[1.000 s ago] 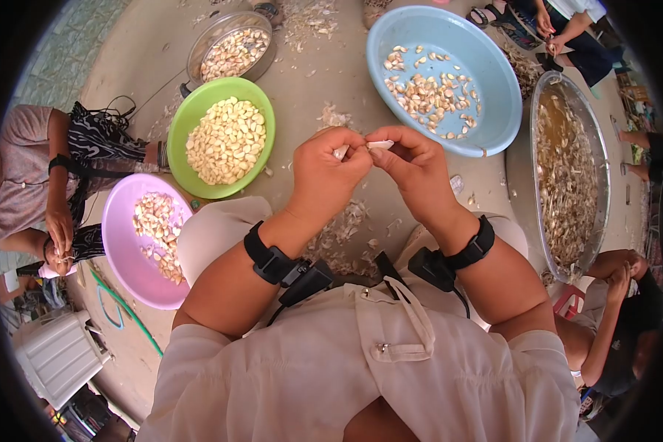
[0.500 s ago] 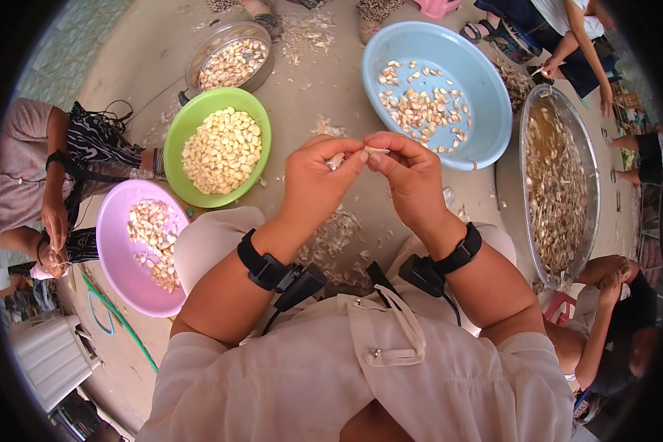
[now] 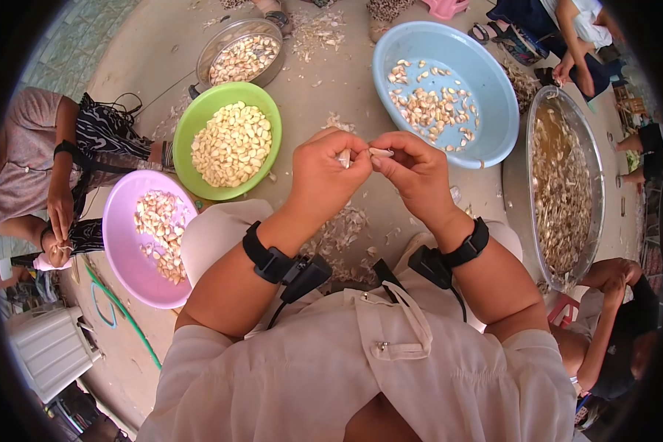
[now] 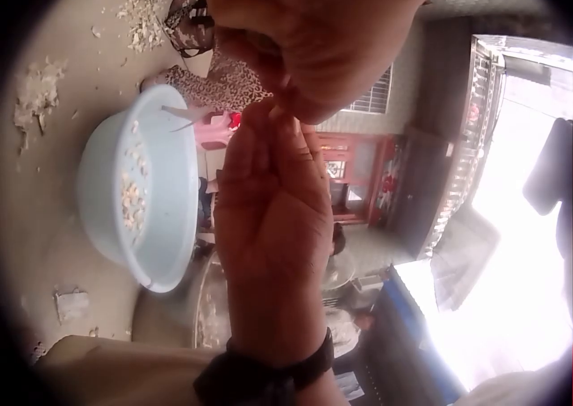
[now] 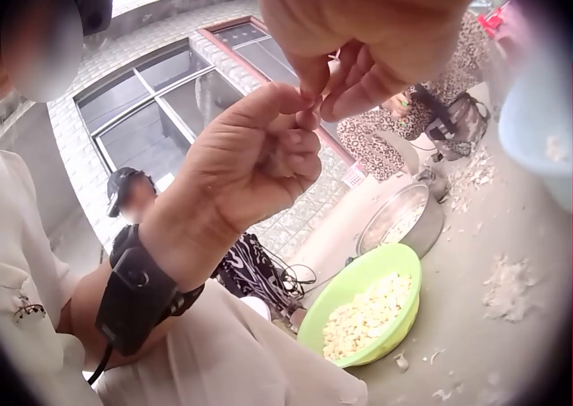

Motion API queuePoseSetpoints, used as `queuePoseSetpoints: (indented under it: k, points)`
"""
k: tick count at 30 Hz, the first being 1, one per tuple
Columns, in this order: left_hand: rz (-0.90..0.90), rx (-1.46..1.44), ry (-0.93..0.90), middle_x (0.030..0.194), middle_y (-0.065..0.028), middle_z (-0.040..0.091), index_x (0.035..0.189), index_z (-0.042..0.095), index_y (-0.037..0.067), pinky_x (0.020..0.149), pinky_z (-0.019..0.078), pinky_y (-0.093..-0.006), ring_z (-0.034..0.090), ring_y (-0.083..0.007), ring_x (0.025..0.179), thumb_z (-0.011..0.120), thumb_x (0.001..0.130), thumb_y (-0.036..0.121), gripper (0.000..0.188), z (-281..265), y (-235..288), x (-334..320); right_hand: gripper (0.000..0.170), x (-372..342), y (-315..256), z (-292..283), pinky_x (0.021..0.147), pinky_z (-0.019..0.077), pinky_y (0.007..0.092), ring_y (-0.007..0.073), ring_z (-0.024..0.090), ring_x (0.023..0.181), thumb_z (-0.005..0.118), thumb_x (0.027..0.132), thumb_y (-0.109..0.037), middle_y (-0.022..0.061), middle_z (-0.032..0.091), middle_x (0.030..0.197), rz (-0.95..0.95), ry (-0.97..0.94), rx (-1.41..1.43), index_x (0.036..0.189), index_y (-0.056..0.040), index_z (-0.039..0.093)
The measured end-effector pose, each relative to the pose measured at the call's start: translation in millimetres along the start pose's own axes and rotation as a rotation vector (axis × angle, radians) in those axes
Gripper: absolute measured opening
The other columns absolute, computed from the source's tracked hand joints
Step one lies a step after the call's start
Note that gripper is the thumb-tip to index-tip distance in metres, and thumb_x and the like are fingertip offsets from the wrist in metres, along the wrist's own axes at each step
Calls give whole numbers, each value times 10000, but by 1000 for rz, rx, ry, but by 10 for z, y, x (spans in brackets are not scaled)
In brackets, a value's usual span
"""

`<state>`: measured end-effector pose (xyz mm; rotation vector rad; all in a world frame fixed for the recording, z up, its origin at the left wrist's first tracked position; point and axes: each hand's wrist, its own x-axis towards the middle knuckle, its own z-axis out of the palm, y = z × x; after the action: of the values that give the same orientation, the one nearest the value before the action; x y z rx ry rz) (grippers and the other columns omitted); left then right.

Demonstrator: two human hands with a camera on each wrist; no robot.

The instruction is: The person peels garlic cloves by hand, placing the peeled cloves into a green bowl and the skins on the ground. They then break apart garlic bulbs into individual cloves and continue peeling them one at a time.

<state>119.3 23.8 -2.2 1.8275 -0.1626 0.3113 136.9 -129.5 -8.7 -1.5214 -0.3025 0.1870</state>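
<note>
My left hand [image 3: 330, 163] and right hand [image 3: 418, 173] meet fingertip to fingertip in front of me. Between the right thumb and forefinger is a pale garlic clove [image 3: 381, 152], with the left fingertips pinching at its near end. Another whitish piece [image 3: 344, 158] shows inside the curled left fingers; it looks like a clove or skin. In the left wrist view the right hand [image 4: 273, 200] points up toward the left one, and the clove is hidden. The right wrist view shows the left hand [image 5: 246, 160] with thumb and forefinger pressed together at the right fingertips.
A blue basin [image 3: 493, 110] of unpeeled cloves stands ahead, right of a green basin [image 3: 272, 147] of peeled ones. At left is a pink basin [image 3: 118, 258]; at right, a big metal tub [image 3: 600, 191] of cloves in water. Skins [image 3: 342, 228] litter the floor. Other people sit around.
Both hands stay joined at the fingertips, with small finger shifts around the clove. The head view has tilted slightly. At top right, another person's arms have moved.
</note>
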Motion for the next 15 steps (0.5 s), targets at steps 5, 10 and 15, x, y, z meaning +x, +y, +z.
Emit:
queuePoseSetpoints:
  k: [5,10,15]
  points:
    - [17,62,75,663,-72,581,677,588,5,557,428,-263,543,-151,602,622,663,14,38,68,-43,2,131,8,60,22,674,456,209,87,551,786,610,801,-44,30,598,872,55,24,2,928,-10,609]
    - [-125,-36,93,695,-78,584,716,610,1,579,428,-247,546,-142,638,629,672,22,52,123,-123,1,174,70,-4,38,696,434,226,83,535,761,581,839,-105,17,610,867,169,88,295,988,-17,596]
    - [-79,-114,65,728,-77,594,795,645,-3,592,433,-230,552,-131,662,651,698,41,107,67,-14,30,154,62,52,-1,701,433,215,86,527,778,599,816,-70,19,583,916,71,81,222,957,-11,622]
